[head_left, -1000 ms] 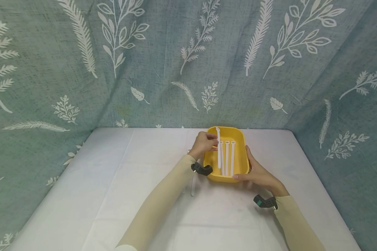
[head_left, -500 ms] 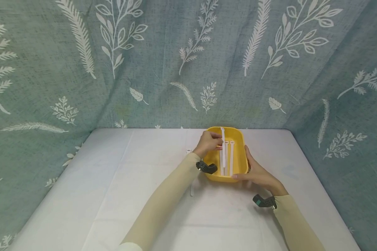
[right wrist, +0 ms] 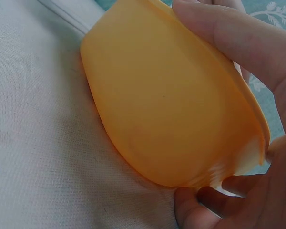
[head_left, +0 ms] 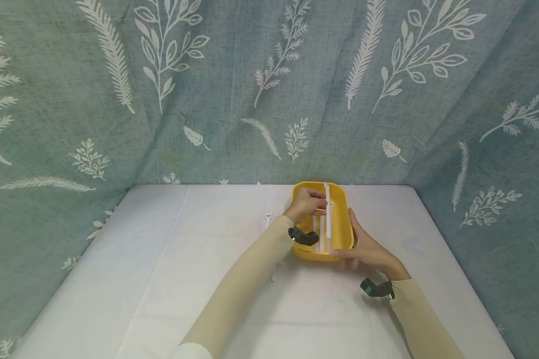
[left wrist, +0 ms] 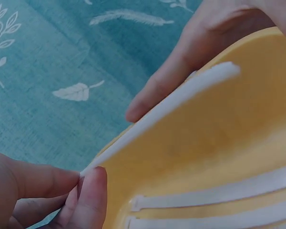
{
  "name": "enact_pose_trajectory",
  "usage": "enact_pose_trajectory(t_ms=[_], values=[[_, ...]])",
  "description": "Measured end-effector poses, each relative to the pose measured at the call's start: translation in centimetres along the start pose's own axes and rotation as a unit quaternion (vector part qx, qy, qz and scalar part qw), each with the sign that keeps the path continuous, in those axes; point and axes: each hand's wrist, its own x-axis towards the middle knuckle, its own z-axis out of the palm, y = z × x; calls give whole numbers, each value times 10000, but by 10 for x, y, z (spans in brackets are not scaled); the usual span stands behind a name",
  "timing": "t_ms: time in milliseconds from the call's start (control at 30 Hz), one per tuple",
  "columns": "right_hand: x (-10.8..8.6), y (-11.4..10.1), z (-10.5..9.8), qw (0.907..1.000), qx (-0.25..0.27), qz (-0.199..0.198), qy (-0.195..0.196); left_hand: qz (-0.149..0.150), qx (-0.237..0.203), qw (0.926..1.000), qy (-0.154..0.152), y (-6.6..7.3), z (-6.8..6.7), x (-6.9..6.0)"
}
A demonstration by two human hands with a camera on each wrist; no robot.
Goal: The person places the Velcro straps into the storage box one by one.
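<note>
A yellow tray point(head_left: 345, 219) stands near the table's back edge, with several white strips lying lengthwise in it, among them one strip point(left wrist: 219, 189). My left hand point(head_left: 306, 203) reaches over the tray and pinches another white strip point(head_left: 328, 214) between thumb and fingers, above the ones inside. In the left wrist view that pinched strip point(left wrist: 167, 107) slants along the tray's side. My right hand point(head_left: 370, 252) grips the tray's right side, its thumb at the near right corner; in the right wrist view its fingers point(right wrist: 193, 210) curl beneath the yellow wall point(right wrist: 157, 95).
On the white table point(head_left: 170, 279), left of the tray, lies a white strip point(head_left: 268, 219), partly covered by the left sleeve point(head_left: 247, 274). A patterned green-blue cloth point(head_left: 233, 89) rises behind the table and along both sides.
The left hand has moved right across the tray, carrying the pinched strip from the tray's left part to over its right part. The right hand keeps its grip on the tray.
</note>
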Motion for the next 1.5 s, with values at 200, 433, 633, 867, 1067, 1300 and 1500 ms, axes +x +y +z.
enact_pose_trajectory(t_ms=[200, 433, 633, 867, 1067, 1300, 1500], values=[[0, -1, 0, 10000, 38, -8, -36, -250, -138, 9996, -35, -2, 5, 2], [0, -2, 0, 10000, 30, -4, -19, -469, 1, 9989, -22, -5, 9, 3], [0, 0, 0, 10000, -1, 8, 18, -618, 139, 9980, 28, -11, 13, 8], [0, 1, 0, 10000, 11, 41, 33, -680, 199, 9975, -34, -11, 16, 10], [1, 0, 0, 10000, 71, -62, -4, -713, 244, 9971, -115, -14, 18, 13], [3, 0, -1, 9999, 115, -70, -21, -809, 492, 9955, 45, -18, 24, 14], [3, 0, -1, 9998, 143, -97, -29, -852, 737, 9936, 113, -22, 28, 15]])
